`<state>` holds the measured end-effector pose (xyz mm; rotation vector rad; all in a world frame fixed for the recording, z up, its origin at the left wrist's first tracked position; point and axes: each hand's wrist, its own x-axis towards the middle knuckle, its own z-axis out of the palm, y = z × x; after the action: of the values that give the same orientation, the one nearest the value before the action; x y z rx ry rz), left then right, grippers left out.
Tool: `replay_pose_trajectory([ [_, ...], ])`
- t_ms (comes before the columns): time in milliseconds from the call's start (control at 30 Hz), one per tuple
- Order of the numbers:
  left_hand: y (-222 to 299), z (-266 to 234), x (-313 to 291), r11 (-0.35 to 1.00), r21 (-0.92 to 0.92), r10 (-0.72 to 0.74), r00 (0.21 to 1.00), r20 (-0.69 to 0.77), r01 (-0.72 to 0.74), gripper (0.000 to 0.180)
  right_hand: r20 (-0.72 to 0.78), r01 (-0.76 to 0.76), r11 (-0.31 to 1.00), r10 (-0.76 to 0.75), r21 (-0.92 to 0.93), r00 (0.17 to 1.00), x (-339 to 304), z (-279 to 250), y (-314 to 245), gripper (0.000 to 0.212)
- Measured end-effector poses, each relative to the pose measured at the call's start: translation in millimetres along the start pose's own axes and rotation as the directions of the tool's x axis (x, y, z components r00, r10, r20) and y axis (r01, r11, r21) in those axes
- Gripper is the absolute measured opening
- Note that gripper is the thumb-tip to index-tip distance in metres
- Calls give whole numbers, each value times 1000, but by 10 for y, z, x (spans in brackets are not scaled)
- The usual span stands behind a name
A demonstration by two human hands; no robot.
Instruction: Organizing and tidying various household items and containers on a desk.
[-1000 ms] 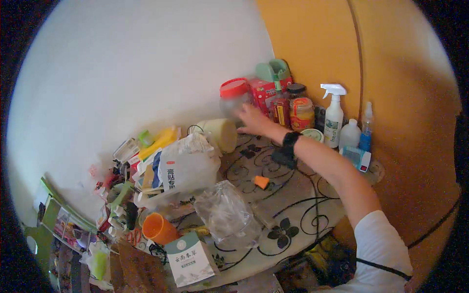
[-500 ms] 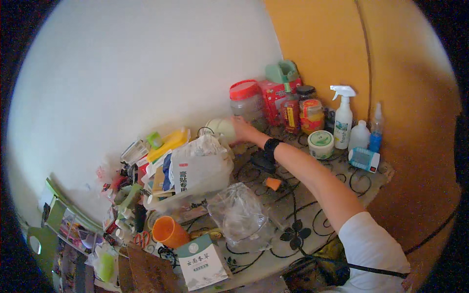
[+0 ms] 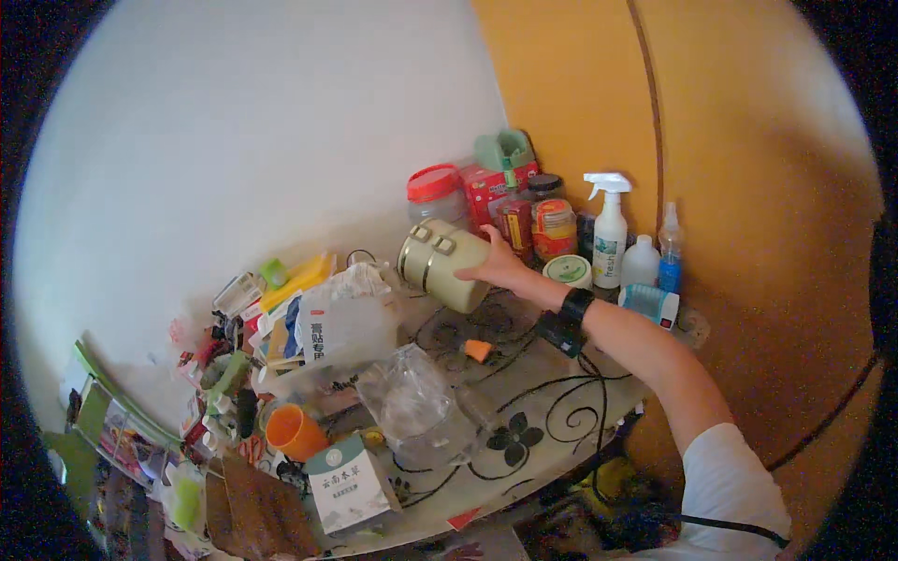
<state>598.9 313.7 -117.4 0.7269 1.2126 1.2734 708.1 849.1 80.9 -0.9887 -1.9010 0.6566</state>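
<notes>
My right hand is closed around the base end of a pale cream food jar. The jar is tilted, its banded end with two clips pointing up and left, and it is lifted over the table. Behind it stands a clear plastic jar with a red lid. To its lower left sits a white plastic bag in a heaped bin. A black band and a dark device are on my right wrist. My left hand does not show.
A spray bottle, a white bottle, a blue-filled bottle and a round tub stand at the right. Nearer are a crumpled clear bag, an orange cup, a white-and-green box and an orange piece.
My right hand has drawn the cream food jar away from beside the white bag, toward me and to the right, and tilted it. The view has shifted slightly.
</notes>
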Motion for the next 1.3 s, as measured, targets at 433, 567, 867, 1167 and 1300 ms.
replay_pose_trajectory([
  [433,972,1023,506,786,405,330,871,365,-467,59,-135,268,705,-241,656,961,-1799,-1016,-79,118],
  [567,1395,1412,760,641,359,641,731,236,-678,96,-232,383,669,-307,638,923,-2396,-1106,28,130],
  [867,1772,2130,898,448,289,807,522,276,-846,142,-133,467,726,-469,504,873,-3069,-1319,210,145],
  [1167,1555,2134,652,200,407,851,364,379,-891,133,116,456,825,-516,334,849,-3239,-1561,92,139],
  [1300,1404,1946,544,228,421,836,398,377,-878,142,301,386,878,-464,283,833,-3421,-1814,-104,141],
])
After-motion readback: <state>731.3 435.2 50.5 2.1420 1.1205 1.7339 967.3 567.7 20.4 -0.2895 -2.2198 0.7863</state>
